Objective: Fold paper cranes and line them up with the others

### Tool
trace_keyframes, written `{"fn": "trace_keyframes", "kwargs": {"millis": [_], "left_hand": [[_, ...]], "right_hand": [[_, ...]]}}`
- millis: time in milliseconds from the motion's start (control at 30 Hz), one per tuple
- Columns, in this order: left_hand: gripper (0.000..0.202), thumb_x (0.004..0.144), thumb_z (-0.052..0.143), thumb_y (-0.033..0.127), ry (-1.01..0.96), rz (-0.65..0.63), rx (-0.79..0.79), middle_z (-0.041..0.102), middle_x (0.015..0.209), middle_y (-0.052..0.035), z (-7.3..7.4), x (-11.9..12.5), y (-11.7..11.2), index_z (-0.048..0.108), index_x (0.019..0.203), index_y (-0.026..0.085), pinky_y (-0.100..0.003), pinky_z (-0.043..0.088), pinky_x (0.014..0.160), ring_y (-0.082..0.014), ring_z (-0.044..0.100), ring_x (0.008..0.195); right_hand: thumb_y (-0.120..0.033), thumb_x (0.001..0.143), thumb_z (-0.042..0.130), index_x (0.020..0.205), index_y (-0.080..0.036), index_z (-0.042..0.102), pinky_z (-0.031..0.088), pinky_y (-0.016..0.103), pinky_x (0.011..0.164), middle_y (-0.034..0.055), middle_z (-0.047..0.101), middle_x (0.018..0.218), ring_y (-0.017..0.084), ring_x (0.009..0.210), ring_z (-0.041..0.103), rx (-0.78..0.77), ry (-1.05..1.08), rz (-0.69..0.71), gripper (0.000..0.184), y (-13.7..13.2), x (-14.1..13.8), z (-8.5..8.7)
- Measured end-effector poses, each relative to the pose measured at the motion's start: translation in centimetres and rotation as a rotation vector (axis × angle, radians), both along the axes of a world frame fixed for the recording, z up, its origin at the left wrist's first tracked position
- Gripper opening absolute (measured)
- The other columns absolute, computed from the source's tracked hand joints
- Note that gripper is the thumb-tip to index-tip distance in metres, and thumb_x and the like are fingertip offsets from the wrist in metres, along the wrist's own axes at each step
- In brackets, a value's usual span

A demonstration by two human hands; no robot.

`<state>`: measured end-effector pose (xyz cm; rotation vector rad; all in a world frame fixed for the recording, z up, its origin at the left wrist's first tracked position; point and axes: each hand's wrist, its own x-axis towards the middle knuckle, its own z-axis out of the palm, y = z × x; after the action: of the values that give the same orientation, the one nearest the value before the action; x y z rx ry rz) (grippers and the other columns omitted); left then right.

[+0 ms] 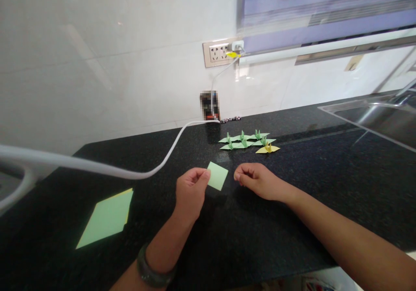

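My left hand [191, 190] pinches one corner of a small light-green paper square [217, 176], which stands just above the black countertop [292, 204]. My right hand [256, 179] rests on the counter a little to the right of the paper, its fingers curled in loosely and nothing visible in them. Beyond both hands lies a cluster of folded paper cranes [247, 142], several green and one yellow [268, 148].
A stack of green and yellow paper sheets [106, 217] lies at the left. A white cable [156, 167] crosses the counter from a wall socket [222, 52]. A steel sink [380, 115] sits at the right; a dark small object [209, 105] leans against the white wall.
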<state>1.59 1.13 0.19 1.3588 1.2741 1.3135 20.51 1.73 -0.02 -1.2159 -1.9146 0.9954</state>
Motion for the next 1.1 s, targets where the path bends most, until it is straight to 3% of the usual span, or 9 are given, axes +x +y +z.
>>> {"fn": "trace_keyframes", "kwargs": {"millis": [100,233,400,500,567,667,833,1100], "left_hand": [[0.019,0.070,0.058,0.031,-0.065,-0.015,-0.047,0.059,0.058,0.0003,0.1,0.0,0.1,0.061,0.068,0.012,-0.019,0.039,0.052,-0.0088,0.050,0.054],[0.018,0.070,0.058,0.030,-0.043,-0.215,-0.086,0.058,0.058,0.0000,0.1,0.3,-0.2,0.061,0.069,0.012,-0.021,0.039,0.053,-0.0095,0.051,0.055],[0.019,0.070,0.058,0.031,-0.065,-0.039,-0.039,0.058,0.059,0.0003,0.2,0.2,0.2,0.061,0.069,0.012,-0.020,0.039,0.052,-0.0088,0.049,0.055],[0.021,0.069,0.058,0.033,-0.075,-0.076,-0.098,0.058,0.059,-0.0003,0.3,0.2,0.1,0.061,0.069,0.012,-0.021,0.038,0.052,-0.0089,0.048,0.054],[0.022,0.069,0.058,0.033,-0.047,-0.186,-0.124,0.058,0.059,-0.0008,0.3,0.3,-0.2,0.062,0.070,0.012,-0.021,0.038,0.052,-0.0093,0.049,0.054],[0.025,0.073,0.054,0.036,-0.044,-0.312,-0.143,0.058,0.060,-0.0017,0.4,0.6,-0.6,0.062,0.071,0.012,-0.022,0.038,0.053,-0.0099,0.049,0.055],[0.030,0.078,0.046,0.039,-0.115,-0.402,-0.194,0.058,0.069,-0.0042,0.5,0.5,-0.7,0.061,0.080,0.012,-0.024,0.040,0.057,-0.0118,0.052,0.062],[0.027,0.074,0.052,0.038,-0.106,-0.494,-0.221,0.057,0.065,-0.0021,0.9,0.7,-0.9,0.059,0.078,0.013,-0.025,0.040,0.058,-0.0117,0.053,0.061]], "right_hand": [[-0.035,0.081,0.043,0.073,-0.014,0.053,0.036,0.020,0.051,-0.0004,0.051,0.063,0.009,0.055,0.045,-0.064,0.144,-0.055,0.025,0.1,-0.3,-0.3],[-0.037,0.076,0.052,0.077,-0.014,0.053,0.036,0.019,0.049,-0.0015,0.051,0.062,0.007,0.053,0.045,-0.135,0.246,0.041,0.023,-0.2,-1.1,-0.8],[-0.038,0.076,0.051,0.066,-0.014,0.050,0.037,0.020,0.048,-0.0018,0.050,0.057,0.007,0.050,0.045,-0.171,0.276,-0.010,0.026,-0.1,-0.8,-0.9],[-0.042,0.076,0.051,0.077,-0.015,0.052,0.038,0.019,0.047,-0.0015,0.051,0.064,0.007,0.051,0.045,-0.183,0.379,-0.080,0.027,0.1,-0.6,-0.5],[-0.042,0.075,0.053,0.083,-0.015,0.053,0.039,0.019,0.047,-0.0006,0.052,0.067,0.007,0.053,0.047,-0.215,0.394,-0.023,0.028,0.0,-0.7,-0.3],[-0.042,0.076,0.052,0.075,-0.014,0.052,0.039,0.019,0.049,-0.0007,0.052,0.063,0.007,0.053,0.046,-0.262,0.412,0.074,0.028,-0.3,-1.0,-0.4],[-0.042,0.078,0.049,0.068,-0.015,0.046,0.039,0.019,0.047,-0.0027,0.046,0.059,0.007,0.051,0.046,-0.382,0.562,0.160,0.029,-0.6,-1.0,-0.5],[-0.039,0.080,0.048,0.069,-0.015,0.045,0.036,0.018,0.047,-0.0025,0.046,0.058,0.007,0.050,0.044,-0.425,0.537,0.213,0.027,-0.7,-1.1,-0.6]]}}
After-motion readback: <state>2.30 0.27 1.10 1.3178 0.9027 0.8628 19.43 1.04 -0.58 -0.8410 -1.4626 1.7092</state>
